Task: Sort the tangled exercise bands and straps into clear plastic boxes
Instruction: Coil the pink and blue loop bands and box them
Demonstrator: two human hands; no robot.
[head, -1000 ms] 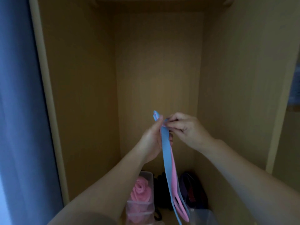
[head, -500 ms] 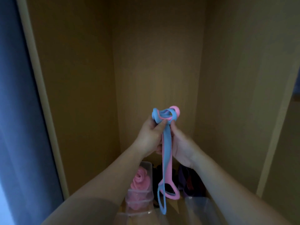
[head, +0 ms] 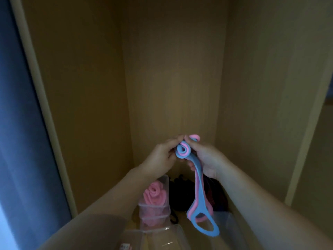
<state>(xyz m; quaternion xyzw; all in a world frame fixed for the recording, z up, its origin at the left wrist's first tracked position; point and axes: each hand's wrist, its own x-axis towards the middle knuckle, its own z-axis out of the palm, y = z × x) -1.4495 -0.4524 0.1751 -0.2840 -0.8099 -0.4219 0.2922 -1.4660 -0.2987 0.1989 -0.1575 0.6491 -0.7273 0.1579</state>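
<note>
**Both hands rolling up a blue-and-pink band above the boxes**

Closest in, at the bottom edge, the nearest clear box (head: 172, 238) is sitting on the cupboard floor. Whatever is inside it is too dim to make out.

Just behind it, a second clear box (head: 144, 209) is standing upright and holding a pink roll (head: 155, 193), wound like a rosette. To the right, a third clear box (head: 228, 225) is showing only as a faint outline.

The blue-and-pink band (head: 200, 188) is hanging in the air above these boxes and not lying in any of them. Its loose end, a flat blue loop with a pink layer behind it, is dangling between the pink roll's box and the third box. Whether it is touching either one cannot be told.

Higher up, the band's top is wound into a tight coil between both hands. The left hand (head: 162, 156) is curling its fingers around the coil's left side. The right hand (head: 207, 158) is pinching the coil's top with thumb and forefinger, while the straight run of band is passing down across its palm.

Farther back, a heap of dark straps (head: 178, 193) is lying on the floor against the rear of the cupboard (head: 173, 87). A blue curtain (head: 19, 123) is hanging along the left.
</note>
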